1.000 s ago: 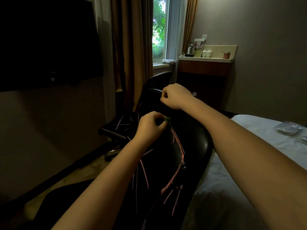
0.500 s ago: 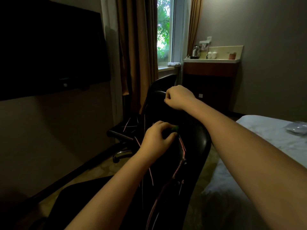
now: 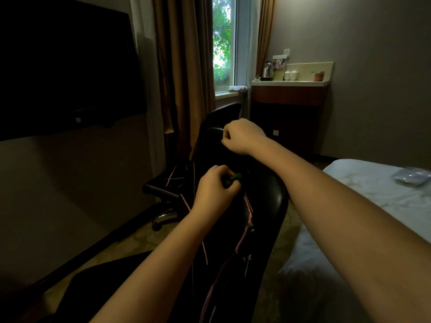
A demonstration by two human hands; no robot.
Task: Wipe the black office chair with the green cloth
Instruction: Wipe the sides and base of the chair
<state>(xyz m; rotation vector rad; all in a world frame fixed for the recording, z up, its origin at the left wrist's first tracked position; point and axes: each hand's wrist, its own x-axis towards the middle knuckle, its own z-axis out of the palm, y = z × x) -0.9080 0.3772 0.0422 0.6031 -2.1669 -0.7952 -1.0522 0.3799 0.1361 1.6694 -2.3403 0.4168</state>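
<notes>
Indoors, in a dim room, a person's left hand (image 3: pixel 215 186) gripped a bunched green cloth (image 3: pixel 234 177) against the backrest of the black office chair (image 3: pixel 268 199), with only a scrap of green showing between thumb and curled fingers. The cloth lay about midway along the glossy, pink-striped backrest, which stretched from the near edge of the scene toward the far window (image 3: pixel 224 43). Farther off, the right hand (image 3: pixel 242 136) was curled into a fist at the chair's upper back; whether it actually clasped the chair could not be told in the gloom. A dark television (image 3: pixel 65 66) hung on the left wall beside brown curtains (image 3: pixel 182 66). A kettle (image 3: pixel 268 69) stood on the far cabinet (image 3: pixel 289 106), and a white bed (image 3: pixel 373 194) lay to the right.
</notes>
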